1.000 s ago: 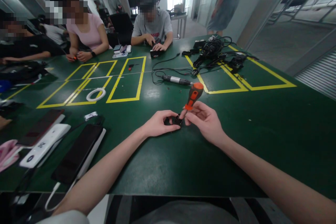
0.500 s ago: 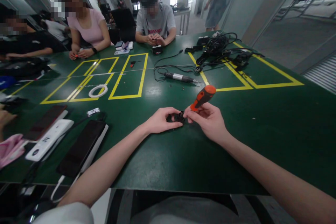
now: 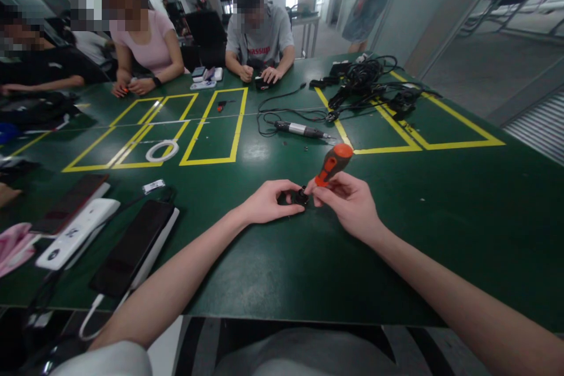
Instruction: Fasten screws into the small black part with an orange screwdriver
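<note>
My left hand (image 3: 274,202) is closed around a small black part (image 3: 301,196), thumb on the near side and fingers on the far side, low over the green table (image 3: 247,264). Its exact kind is too small and dark to make out. In my right hand (image 3: 350,202) is a screwdriver with an orange and grey handle (image 3: 333,163), tilted with its butt end up and to the right. The fingertips of that hand reach the right side of the black part. The screwdriver's shaft and tip are hidden behind my fingers.
Beyond my hands lies a corded electric screwdriver (image 3: 299,129). A tangle of black cables (image 3: 365,82) sits back right. At left are a white tape ring (image 3: 162,151), a black phone (image 3: 134,247) and a white power strip (image 3: 79,232). Co-workers sit across the table.
The screwdriver handle has shifted slightly left and leans less. My left hand stays on the black part. Across the table, a co-worker's hands have moved apart.
</note>
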{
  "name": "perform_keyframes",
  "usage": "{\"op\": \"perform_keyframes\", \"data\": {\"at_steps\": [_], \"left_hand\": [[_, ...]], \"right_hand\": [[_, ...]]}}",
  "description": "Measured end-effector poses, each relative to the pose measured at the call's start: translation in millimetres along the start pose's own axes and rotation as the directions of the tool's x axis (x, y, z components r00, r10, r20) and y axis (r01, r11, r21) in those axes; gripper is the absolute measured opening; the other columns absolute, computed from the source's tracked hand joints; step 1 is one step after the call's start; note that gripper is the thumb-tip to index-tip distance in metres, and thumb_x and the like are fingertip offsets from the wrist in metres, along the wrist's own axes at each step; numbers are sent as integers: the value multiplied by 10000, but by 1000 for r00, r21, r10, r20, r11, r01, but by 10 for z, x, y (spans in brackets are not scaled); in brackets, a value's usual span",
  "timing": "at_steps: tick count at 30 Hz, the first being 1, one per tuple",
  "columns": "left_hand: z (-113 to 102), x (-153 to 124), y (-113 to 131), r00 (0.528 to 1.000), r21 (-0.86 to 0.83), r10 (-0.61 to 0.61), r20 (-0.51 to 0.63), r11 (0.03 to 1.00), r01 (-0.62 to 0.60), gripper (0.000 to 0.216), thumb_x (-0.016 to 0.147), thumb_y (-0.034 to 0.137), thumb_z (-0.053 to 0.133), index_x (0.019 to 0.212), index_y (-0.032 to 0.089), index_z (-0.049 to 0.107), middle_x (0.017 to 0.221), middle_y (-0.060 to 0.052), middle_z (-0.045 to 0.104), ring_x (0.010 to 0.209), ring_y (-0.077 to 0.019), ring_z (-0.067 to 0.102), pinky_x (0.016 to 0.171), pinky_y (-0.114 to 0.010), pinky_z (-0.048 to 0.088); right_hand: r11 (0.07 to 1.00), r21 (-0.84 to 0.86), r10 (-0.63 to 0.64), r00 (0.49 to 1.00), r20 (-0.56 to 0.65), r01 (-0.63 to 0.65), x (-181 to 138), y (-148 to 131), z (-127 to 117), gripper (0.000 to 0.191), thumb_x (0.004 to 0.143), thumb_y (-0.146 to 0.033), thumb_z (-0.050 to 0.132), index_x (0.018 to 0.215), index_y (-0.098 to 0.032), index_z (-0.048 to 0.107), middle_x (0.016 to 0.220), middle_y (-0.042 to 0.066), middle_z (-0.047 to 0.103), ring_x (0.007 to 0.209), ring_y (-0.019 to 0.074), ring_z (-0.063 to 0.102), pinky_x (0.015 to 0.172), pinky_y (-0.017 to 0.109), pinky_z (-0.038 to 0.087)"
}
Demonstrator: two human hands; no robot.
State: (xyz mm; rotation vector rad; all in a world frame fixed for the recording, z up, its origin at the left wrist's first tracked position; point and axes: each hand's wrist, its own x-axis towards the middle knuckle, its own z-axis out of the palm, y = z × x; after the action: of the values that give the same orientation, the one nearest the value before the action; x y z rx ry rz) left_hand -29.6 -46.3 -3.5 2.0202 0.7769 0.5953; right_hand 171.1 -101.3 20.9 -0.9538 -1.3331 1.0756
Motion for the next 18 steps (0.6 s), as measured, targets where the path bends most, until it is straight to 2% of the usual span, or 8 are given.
{"op": "perform_keyframes", "data": {"at_steps": [4, 7, 12, 18], "left_hand": [[8, -5, -6, 1000, -4, -19, -5, 1000, 19, 356, 838, 351, 785, 1122, 144, 730, 897, -27, 692, 750, -129, 571, 714, -253, 448], [5, -9, 6, 1000, 20, -17, 0, 1000, 17, 318, 845, 344, 783, 1082, 138, 737, 891, -24, 687, 751, -124, 567, 722, -249, 451], [-7, -10, 13, 1000, 38, -2, 0, 999, 2, 296, 852, 343, 782, 1065, 143, 736, 889, -16, 685, 748, -119, 562, 723, -246, 445], [3, -6, -3, 999, 3, 36, -12, 999, -36, 321, 849, 341, 785, 1083, 131, 724, 872, -12, 673, 745, -121, 560, 709, -248, 432]], "right_hand": [[999, 26, -20, 999, 36, 19, 5, 0, -2, 427, 835, -639, 769, 807, -219, 696, 699, 19, 693, 555, 144, 607, 581, 320, 564], [998, 64, -22, 999, 30, 20, 0, 1, 11, 413, 819, -613, 800, 900, -222, 694, 767, 30, 740, 570, 140, 621, 593, 311, 574], [999, 38, -27, 1000, 3, 27, 2, -15, 11, 379, 804, -543, 843, 781, -216, 652, 716, 20, 722, 562, 127, 605, 592, 286, 560], [999, 32, -42, 998, 51, 40, 10, -3, 1, 385, 867, -594, 758, 827, -219, 683, 739, 20, 706, 574, 140, 614, 591, 309, 562]]}}
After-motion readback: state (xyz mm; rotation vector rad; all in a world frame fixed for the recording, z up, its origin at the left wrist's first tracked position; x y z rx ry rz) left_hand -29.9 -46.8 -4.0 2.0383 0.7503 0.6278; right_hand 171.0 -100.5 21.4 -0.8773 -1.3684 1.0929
